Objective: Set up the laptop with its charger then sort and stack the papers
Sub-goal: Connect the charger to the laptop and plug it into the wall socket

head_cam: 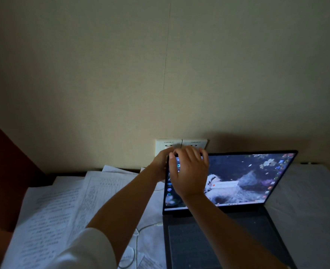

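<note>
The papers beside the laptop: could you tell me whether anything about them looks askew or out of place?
Yes. The papers lie fanned and overlapping at different angles left of the laptop, not in one stack. The white charger cable loops across them to the laptop's left edge, so it rests on sheets that are yet to be sorted.

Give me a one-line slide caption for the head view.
Both hands, left and right, reach past the open laptop toward the wall sockets.
</note>
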{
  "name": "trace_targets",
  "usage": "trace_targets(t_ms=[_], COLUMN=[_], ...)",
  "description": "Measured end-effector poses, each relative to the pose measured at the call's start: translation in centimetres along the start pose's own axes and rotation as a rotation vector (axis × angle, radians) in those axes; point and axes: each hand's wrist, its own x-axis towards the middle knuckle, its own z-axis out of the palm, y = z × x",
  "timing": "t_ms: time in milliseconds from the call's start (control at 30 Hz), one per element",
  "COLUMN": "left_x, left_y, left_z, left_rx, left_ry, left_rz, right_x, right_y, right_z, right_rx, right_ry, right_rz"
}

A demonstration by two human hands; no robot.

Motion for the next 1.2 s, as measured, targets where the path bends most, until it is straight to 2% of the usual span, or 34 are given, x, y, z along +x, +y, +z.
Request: trace_targets(t_ms=[33, 333, 400, 600, 700, 767, 900, 1000, 1200], left_x=[0.4, 2.6, 2.9, 2.9, 2.8, 5.9, 3.0, 2.7, 0.6], left_y=[0.0, -0.2, -0.7, -0.7, -0.3, -2.0, -0.5, -0.7, -0.5], left_z=[0.0, -0.6, -1.0, -1.5, -1.8, -2.9, -3.3, -3.9, -4.8], left_rx=[-0.026, -0.208, -0.253, -0.142, -0.158, -0.162, -0.106, -0.058, 0.114], left_ry=[0.005, 0.106, 0.115, 0.035, -0.109, -0.136, -0.118, -0.055, 0.117], left_rz=[-0.052, -0.104, -0.170, -0.103, -0.173, -0.222, -0.291, -0.279, -0.110], right_x=[0.0, -0.2, -0.2, -0.1, -0.1, -0.1, -0.2, -0.1, -0.1], right_y=[0.0, 0.2, 0.2, 0.1, 0.1, 0.1, 0.1, 0.1, 0.1], right_z=[-0.1, -0.2, -0.2, 0.1, 0.0, 0.0, -0.2, -0.2, -0.8], right_rx=[0.003, 0.044, 0.046, 0.039, 0.034, 0.049, 0.062, 0.062, 0.032], right_ry=[0.001, -0.017, 0.002, 0.013, 0.009, 0.009, -0.001, -0.027, -0.112], right_rz=[-0.001, -0.004, -0.006, -0.002, -0.002, -0.003, -0.013, -0.012, -0.033])
